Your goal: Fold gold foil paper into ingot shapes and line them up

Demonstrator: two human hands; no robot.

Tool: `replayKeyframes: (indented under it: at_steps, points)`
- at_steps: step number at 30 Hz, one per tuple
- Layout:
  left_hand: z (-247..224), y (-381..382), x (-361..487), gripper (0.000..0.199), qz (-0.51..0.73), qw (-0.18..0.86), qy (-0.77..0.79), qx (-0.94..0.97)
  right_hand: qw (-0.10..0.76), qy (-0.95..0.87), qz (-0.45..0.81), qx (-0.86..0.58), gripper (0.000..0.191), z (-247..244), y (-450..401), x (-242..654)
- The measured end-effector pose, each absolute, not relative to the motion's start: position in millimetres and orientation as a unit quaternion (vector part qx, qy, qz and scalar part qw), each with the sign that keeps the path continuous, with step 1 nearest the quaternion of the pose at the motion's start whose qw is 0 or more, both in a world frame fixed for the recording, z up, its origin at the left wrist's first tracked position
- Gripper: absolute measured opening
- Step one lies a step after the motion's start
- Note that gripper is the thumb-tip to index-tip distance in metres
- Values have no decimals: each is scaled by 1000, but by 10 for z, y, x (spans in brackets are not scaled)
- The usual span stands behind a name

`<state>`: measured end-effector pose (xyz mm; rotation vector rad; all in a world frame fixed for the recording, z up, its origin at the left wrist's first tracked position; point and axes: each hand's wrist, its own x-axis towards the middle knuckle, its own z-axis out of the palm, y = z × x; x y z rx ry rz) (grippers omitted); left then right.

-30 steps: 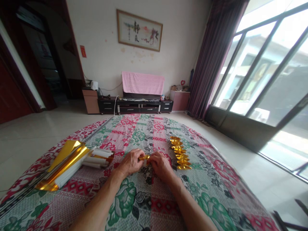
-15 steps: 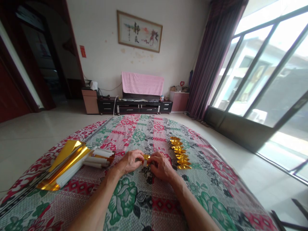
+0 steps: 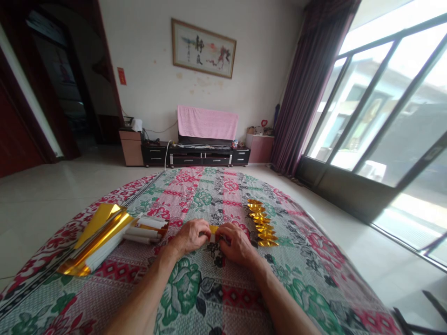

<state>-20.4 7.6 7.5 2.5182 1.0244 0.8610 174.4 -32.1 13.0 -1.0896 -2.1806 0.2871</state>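
Between my two hands, over the middle of the patterned tablecloth [image 3: 202,197], is a small piece of gold foil paper [image 3: 213,230] with a pale underside showing. My left hand [image 3: 193,235] pinches its left end with curled fingers. The right end is gripped by my right hand [image 3: 233,239], thumb and fingers closed. Much of the paper is hidden behind my fingers. To the right of my right hand lies a column of several folded gold paper pieces [image 3: 263,228], pointed at their ends and overlapping.
At left lie gold foil sheets [image 3: 101,225], partly rolled with white undersides. Beside them are white paper rolls [image 3: 145,229]. Beyond the table stands a low black cabinet [image 3: 188,159] with a pink cloth [image 3: 207,122] above it. Large windows [image 3: 377,107] are at right.
The gold paper between my hands looks flatter, with more of its pale side exposed. My hands have barely shifted, and the view tilts slightly.
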Motion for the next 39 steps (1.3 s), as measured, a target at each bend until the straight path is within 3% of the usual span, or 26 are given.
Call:
replayKeyframes:
  at_steps: [19,39]
  points:
    - [60,33,-185,19,295,113,372,873,314,-855,89,-402,20,155,-343,1751]
    - [1,103,-64,24,331,94,444,828,364,-749,64,-550,17,7,-198,1593]
